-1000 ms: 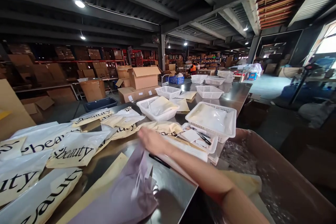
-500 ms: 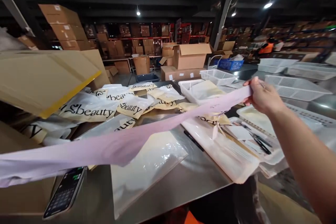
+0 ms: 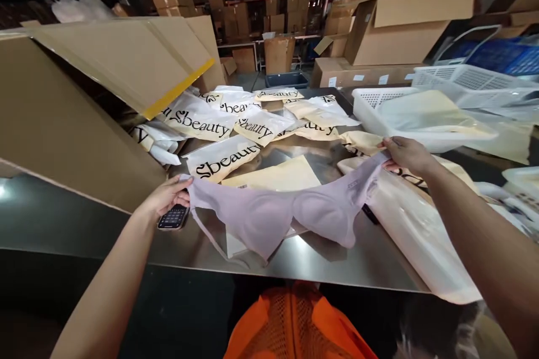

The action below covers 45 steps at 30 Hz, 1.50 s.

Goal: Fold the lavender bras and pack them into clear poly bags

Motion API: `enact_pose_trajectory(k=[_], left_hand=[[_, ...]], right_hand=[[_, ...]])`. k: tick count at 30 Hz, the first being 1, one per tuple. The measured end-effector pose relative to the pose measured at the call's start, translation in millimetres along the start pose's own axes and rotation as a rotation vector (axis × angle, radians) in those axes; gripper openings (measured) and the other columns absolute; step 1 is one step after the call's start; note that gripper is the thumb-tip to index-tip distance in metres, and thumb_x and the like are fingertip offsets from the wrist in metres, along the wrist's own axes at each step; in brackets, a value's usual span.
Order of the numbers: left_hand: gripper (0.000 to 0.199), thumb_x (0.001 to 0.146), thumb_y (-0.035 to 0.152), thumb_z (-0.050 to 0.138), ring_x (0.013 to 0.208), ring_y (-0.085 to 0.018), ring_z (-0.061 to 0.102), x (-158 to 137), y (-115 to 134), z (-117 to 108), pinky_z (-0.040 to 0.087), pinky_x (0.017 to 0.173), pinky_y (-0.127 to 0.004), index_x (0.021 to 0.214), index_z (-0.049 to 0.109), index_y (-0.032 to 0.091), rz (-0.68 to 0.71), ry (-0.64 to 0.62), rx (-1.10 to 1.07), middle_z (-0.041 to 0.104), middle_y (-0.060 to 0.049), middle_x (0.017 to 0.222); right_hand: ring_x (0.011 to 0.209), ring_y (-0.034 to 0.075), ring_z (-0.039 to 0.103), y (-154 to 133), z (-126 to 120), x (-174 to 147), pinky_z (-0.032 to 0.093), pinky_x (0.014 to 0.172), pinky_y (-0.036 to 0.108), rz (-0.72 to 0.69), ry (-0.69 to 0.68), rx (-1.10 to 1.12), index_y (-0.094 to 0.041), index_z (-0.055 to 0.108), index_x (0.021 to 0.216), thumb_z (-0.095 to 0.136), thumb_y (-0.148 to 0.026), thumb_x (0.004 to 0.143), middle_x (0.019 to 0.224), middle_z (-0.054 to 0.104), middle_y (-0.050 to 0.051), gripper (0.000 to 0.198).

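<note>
Closest in was our own orange vest (image 3: 295, 325), then the metal table (image 3: 379, 269). Over its near side we had a lilac bra (image 3: 269, 213) stretched out wide: left hand (image 3: 172, 196) pinched tight on one end, beside a phone (image 3: 172, 217), right hand (image 3: 406, 157) with fingers closed on the other. So spreading it looked done to us, but it was unfolded and not bagged. Behind it lay a cream bag (image 3: 290, 174), then printed bags (image 3: 202, 123) that looked already filled. Beyond our right hand sat a white basket (image 3: 373, 98), with cardboard boxes (image 3: 400, 42) way back.
</note>
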<state>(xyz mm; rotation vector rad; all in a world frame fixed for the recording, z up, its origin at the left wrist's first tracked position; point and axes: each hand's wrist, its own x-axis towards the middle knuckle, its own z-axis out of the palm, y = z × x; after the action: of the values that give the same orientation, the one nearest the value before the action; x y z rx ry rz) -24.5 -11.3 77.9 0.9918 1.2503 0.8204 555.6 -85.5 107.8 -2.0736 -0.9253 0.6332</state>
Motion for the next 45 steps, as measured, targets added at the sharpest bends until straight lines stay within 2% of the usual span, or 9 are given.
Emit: enact_pose_trajectory(k=[5,9,15,21,28,32,36,42,45], left_hand=[[0.013,0.091,0.020,0.055,0.031,-0.013,0.051,-8,14,12,0.043,0.029,-0.020,0.080,0.050,0.016,0.012,-0.026,0.018,0.056,0.002,0.046],[0.019,0.095,0.024,0.047,0.031,-0.016,0.054,-16,27,54,0.043,0.028,-0.021,0.080,0.052,0.014,-0.010,-0.114,0.026,0.059,-0.003,0.046],[0.021,0.088,0.033,0.061,0.046,-0.025,0.067,-15,26,136,0.050,0.035,-0.025,0.085,0.049,0.016,0.045,-0.365,-0.030,0.067,-0.006,0.058],[0.034,0.078,0.043,0.070,0.046,-0.024,0.067,-2,10,193,0.049,0.036,-0.024,0.086,0.048,0.018,0.039,-0.551,0.019,0.065,-0.003,0.057],[0.038,0.074,0.048,0.071,0.045,-0.019,0.064,1,-9,222,0.045,0.037,-0.020,0.082,0.046,0.020,0.093,-0.461,-0.003,0.061,0.002,0.053],[0.038,0.075,0.052,0.069,0.046,-0.018,0.063,1,-19,239,0.044,0.039,-0.021,0.081,0.049,0.021,0.097,-0.487,0.063,0.063,0.000,0.058],[0.040,0.082,0.055,0.062,0.060,-0.019,0.068,4,-19,235,0.051,0.051,-0.027,0.097,0.068,0.019,0.189,-0.607,0.472,0.072,-0.009,0.093],[0.051,0.087,0.061,0.054,0.080,-0.022,0.069,-16,-14,166,0.054,0.068,-0.029,0.114,0.069,0.021,0.384,-0.161,0.566,0.072,-0.009,0.106],[0.052,0.085,0.062,0.058,0.084,-0.023,0.069,-47,-29,122,0.055,0.074,-0.031,0.113,0.069,0.019,0.347,-0.049,0.507,0.073,-0.009,0.105]], right_hand=[[0.044,0.012,0.060,-46,57,-51,0.047,0.048,0.022,-0.129,-0.172,-0.010,-0.013,0.055,0.105,0.041,-0.051,0.097,0.065,0.059,0.005,0.042],[0.075,0.021,0.070,-70,99,-121,0.059,0.059,0.029,-0.432,-0.627,0.069,-0.020,0.043,0.129,0.063,-0.056,0.084,0.101,0.065,0.012,0.061],[0.106,0.024,0.063,-27,72,-126,0.057,0.085,0.040,-0.721,-0.140,0.052,-0.023,0.040,0.132,0.061,-0.041,0.088,0.119,0.060,0.011,0.052],[0.103,0.025,0.061,64,84,-110,0.049,0.092,0.039,-0.810,-0.390,-0.507,-0.014,0.061,0.119,0.057,-0.010,0.081,0.108,0.065,0.012,0.038],[0.084,0.019,0.054,98,91,-162,0.042,0.077,0.035,-1.161,-0.138,-0.455,-0.020,0.068,0.081,0.048,-0.015,0.093,0.081,0.061,0.005,0.024],[0.085,0.021,0.056,108,91,-205,0.043,0.073,0.037,-1.187,-0.032,-0.411,-0.021,0.067,0.096,0.051,-0.015,0.089,0.083,0.063,0.006,0.019],[0.089,0.022,0.058,109,119,-245,0.049,0.079,0.040,-1.247,0.026,-0.351,-0.015,0.063,0.112,0.049,-0.011,0.086,0.088,0.066,0.008,0.030],[0.134,0.037,0.041,68,186,-221,0.040,0.106,0.058,-1.163,-0.003,-0.681,-0.012,0.048,0.140,0.045,-0.010,0.089,0.142,0.050,0.016,0.051],[0.135,0.042,0.039,40,208,-194,0.035,0.105,0.068,-1.019,-0.227,-0.759,-0.014,0.047,0.142,0.047,-0.009,0.090,0.149,0.041,0.018,0.053]])
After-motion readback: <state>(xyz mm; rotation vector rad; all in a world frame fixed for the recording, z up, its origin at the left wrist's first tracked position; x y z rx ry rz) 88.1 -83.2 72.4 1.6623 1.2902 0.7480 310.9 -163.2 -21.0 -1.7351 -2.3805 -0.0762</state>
